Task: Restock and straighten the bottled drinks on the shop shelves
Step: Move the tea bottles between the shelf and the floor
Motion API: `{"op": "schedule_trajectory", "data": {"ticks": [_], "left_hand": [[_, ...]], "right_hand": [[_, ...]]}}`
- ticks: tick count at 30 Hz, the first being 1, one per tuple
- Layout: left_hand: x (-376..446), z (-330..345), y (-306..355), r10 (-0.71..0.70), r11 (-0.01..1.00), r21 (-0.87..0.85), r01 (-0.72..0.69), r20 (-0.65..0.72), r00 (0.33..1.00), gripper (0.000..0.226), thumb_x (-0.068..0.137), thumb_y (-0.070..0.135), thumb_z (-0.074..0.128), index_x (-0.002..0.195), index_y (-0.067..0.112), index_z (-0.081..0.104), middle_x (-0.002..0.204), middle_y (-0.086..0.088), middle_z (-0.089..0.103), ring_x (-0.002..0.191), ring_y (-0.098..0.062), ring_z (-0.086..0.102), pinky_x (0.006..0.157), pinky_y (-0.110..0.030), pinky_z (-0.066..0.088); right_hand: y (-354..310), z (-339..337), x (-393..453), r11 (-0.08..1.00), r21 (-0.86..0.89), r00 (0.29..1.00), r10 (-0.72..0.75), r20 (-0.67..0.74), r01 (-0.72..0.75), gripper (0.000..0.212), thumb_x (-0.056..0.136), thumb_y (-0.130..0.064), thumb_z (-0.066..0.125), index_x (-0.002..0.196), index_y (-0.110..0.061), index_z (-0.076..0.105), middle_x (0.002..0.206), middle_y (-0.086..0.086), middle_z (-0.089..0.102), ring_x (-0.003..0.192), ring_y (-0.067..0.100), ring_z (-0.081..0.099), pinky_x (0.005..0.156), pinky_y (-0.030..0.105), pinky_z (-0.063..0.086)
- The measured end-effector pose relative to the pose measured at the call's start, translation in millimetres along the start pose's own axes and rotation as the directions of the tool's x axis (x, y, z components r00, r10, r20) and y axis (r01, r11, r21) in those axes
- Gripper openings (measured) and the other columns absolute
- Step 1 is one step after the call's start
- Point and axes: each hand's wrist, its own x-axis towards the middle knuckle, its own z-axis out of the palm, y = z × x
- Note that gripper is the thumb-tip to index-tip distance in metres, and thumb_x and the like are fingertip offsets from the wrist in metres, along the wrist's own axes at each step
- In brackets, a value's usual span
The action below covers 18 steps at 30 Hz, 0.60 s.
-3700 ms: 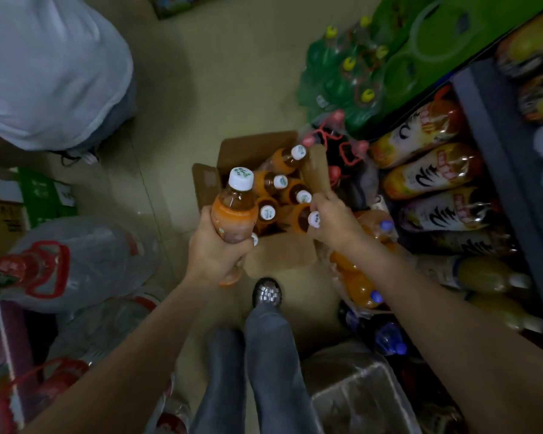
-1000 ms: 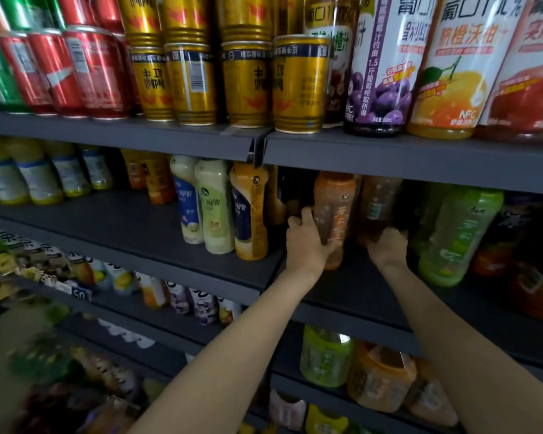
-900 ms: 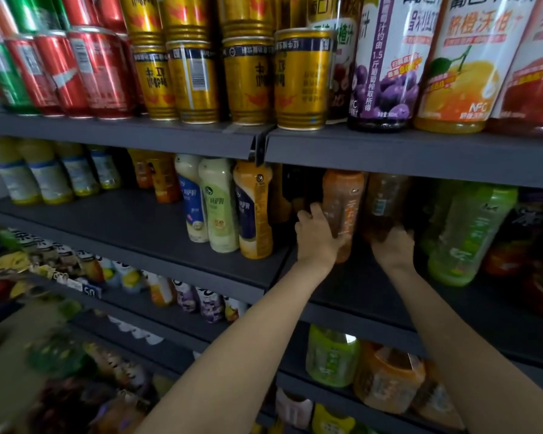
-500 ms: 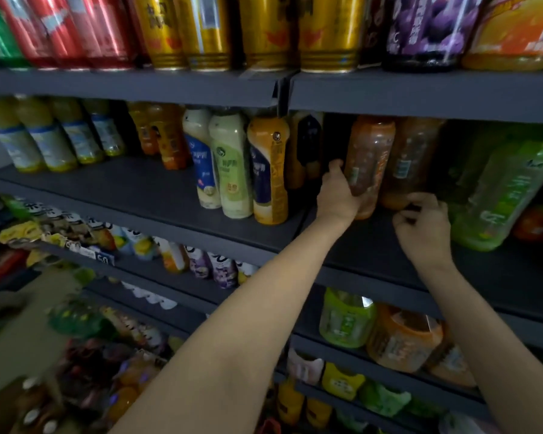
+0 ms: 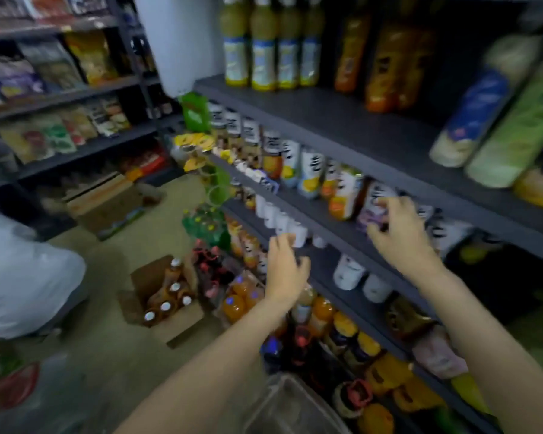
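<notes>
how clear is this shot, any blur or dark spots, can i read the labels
Head view: motion blur smears the whole frame, so both the left hand and right hand look soft and the bottle labels are unreadable; wide-angle distortion bends the shelves; lighting is dim, darkest at the right edge under the shelves.

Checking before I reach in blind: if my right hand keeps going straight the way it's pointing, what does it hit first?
Most likely the purple-labelled bottle on the shelf edge; your right hand is at it already, though blur hides whether they touch.
</notes>
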Motion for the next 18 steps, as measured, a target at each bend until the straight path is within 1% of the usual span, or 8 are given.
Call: {"op": "schedule_trajectory", "data": {"ticks": [3, 5, 7, 9, 12, 14, 16, 18], "left_hand": [[5, -73, -109, -0.333, 0.943, 0.045, 0.33, 0.101, 0.937, 0.031, 0.08, 0.015, 0.061, 0.105, 0.0, 0.05, 0.111, -0.02, 0.051, 0.107, -0.031, 0.05, 0.085, -0.03, 0.037], [-2, -124, -168, -0.459, 0.888, 0.094, 0.45, 0.173, 0.871, 0.03, 0.074, 0.038, 0.054, 0.082, 0.01, 0.047, 0.102, -0.02, 0.057, 0.101, -0.029, 0.055, 0.074, -0.028, 0.035], [-14, -178, -215, -0.547, 0.837, 0.139, 0.529, 0.178, 0.818, 0.022, 0.087, 0.032, 0.049, 0.072, 0.02, 0.037, 0.108, -0.02, 0.056, 0.108, -0.032, 0.054, 0.077, -0.029, 0.034], [-18, -227, -259, -0.609, 0.792, 0.145, 0.594, 0.109, 0.785, 0.007, 0.092, 0.009, 0.051, 0.094, 0.016, 0.051, 0.121, -0.022, 0.055, 0.115, -0.036, 0.051, 0.083, -0.029, 0.036], [-12, -277, -313, -0.709, 0.69, 0.202, 0.695, -0.003, 0.705, 0.029, 0.094, 0.01, 0.048, 0.117, -0.005, 0.053, 0.121, -0.025, 0.057, 0.113, -0.037, 0.053, 0.093, -0.037, 0.042], [-8, -296, -340, -0.751, 0.648, 0.149, 0.747, -0.035, 0.659, 0.03, 0.091, 0.011, 0.053, 0.116, -0.006, 0.052, 0.116, -0.026, 0.059, 0.109, -0.039, 0.056, 0.091, -0.04, 0.045], [-4, -304, -361, -0.77, 0.627, 0.115, 0.77, -0.06, 0.636, 0.034, 0.089, 0.01, 0.058, 0.116, -0.007, 0.049, 0.113, -0.026, 0.06, 0.106, -0.04, 0.057, 0.086, -0.04, 0.044], [5, -304, -383, -0.758, 0.638, 0.124, 0.76, -0.072, 0.649, 0.032, 0.088, 0.008, 0.059, 0.115, -0.006, 0.048, 0.11, -0.026, 0.062, 0.104, -0.04, 0.058, 0.086, -0.041, 0.045]], "right_hand": [[-51, 101, -2, 0.998, -0.046, 0.927, 0.048, 0.372, -0.033, 0.037, 0.09, -0.015, 0.056, 0.124, -0.005, 0.044, 0.124, 0.015, 0.04, 0.109, 0.032, 0.05, 0.087, 0.033, 0.039], [-87, 164, -6, 0.995, -0.091, 0.825, 0.076, 0.56, -0.031, 0.039, 0.089, -0.023, 0.056, 0.122, -0.005, 0.046, 0.123, 0.015, 0.043, 0.114, 0.032, 0.048, 0.086, 0.031, 0.037], [-123, 216, -11, 0.995, -0.098, 0.725, 0.071, 0.685, -0.005, 0.043, 0.084, -0.027, 0.053, 0.118, -0.001, 0.051, 0.12, 0.021, 0.049, 0.113, 0.033, 0.05, 0.084, 0.03, 0.036], [-154, 260, -16, 0.995, -0.091, 0.646, 0.039, 0.762, 0.047, 0.029, 0.087, -0.016, 0.052, 0.113, -0.002, 0.054, 0.118, 0.021, 0.054, 0.111, 0.032, 0.053, 0.083, 0.029, 0.035], [-183, 315, -13, 0.987, -0.107, 0.56, 0.022, 0.828, 0.119, 0.004, 0.09, -0.014, 0.051, 0.091, -0.011, 0.054, 0.113, 0.015, 0.058, 0.109, 0.028, 0.053, 0.081, 0.028, 0.035], [-190, 357, -10, 0.993, -0.083, 0.546, 0.021, 0.838, 0.089, 0.02, 0.09, -0.013, 0.053, 0.073, -0.018, 0.043, 0.095, 0.009, 0.056, 0.096, 0.024, 0.052, 0.068, 0.025, 0.029], [-198, 394, -7, 0.997, -0.06, 0.518, 0.023, 0.855, 0.053, 0.016, 0.089, -0.014, 0.056, 0.081, -0.019, 0.042, 0.088, 0.007, 0.047, 0.089, 0.018, 0.044, 0.067, 0.022, 0.027], [-200, 436, -4, 0.998, -0.059, 0.488, 0.035, 0.872, 0.034, 0.015, 0.088, -0.014, 0.057, 0.101, -0.014, 0.049, 0.1, 0.013, 0.05, 0.096, 0.02, 0.048, 0.074, 0.026, 0.035]]}}
